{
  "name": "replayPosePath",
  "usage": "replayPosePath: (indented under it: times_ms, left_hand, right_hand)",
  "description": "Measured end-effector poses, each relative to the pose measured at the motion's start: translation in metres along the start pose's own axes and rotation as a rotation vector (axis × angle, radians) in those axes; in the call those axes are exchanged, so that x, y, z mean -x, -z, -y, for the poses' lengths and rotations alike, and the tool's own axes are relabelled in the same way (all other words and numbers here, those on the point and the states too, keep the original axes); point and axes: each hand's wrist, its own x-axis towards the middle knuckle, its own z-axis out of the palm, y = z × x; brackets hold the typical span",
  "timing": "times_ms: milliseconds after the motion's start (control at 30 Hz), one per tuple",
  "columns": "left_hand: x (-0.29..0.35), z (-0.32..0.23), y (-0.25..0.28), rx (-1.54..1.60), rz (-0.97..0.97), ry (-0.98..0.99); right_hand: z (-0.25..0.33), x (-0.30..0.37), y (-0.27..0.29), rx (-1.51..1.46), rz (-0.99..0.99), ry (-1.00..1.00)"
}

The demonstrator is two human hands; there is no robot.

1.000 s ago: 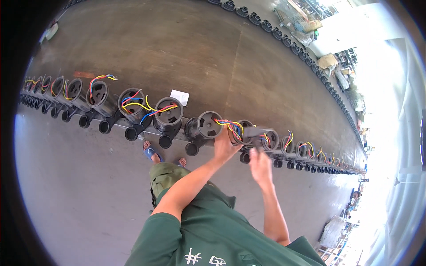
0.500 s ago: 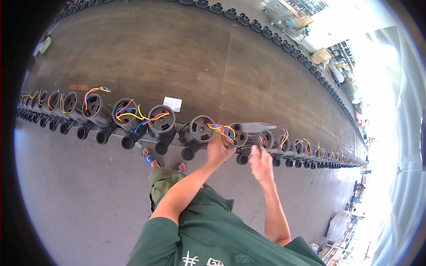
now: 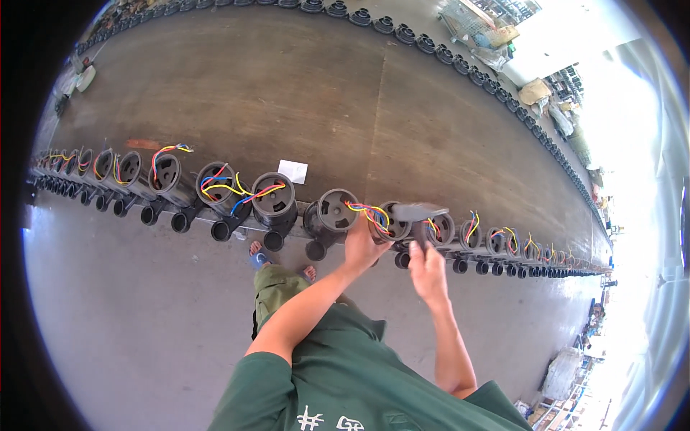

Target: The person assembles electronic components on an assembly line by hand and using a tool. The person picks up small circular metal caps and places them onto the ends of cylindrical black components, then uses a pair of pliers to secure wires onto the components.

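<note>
One white paper (image 3: pixel 293 172) is lying on the table (image 3: pixel 287 93), with two hands (image 3: pixel 365 246) and one hammer-like tool (image 3: pixel 418 212) showing to its right. One row of black housings (image 3: pixel 335 207) is running below the paper, one of black parts (image 3: pixel 384 26) above, both defying exact count.

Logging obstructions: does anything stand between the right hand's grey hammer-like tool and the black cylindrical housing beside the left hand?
Partly: red, yellow and blue wires cross the housing at left; nothing else visible intervenes.
</note>
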Motion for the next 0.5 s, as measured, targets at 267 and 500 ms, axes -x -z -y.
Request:
replayPosePath:
  times_ms: [267, 500]
  left_hand:
    - [0.018, -0.012, -0.001, -0.125, -0.012, 0.041]
    - [-0.028, -0.096, 0.066, -0.239, 0.813, -0.187]
  right_hand:
    - [-0.021, -0.008, -0.015, 0.085, 0.04, -0.101]
    - [0.02, 0.027, 0.032, -0.173, -0.188, -0.216]
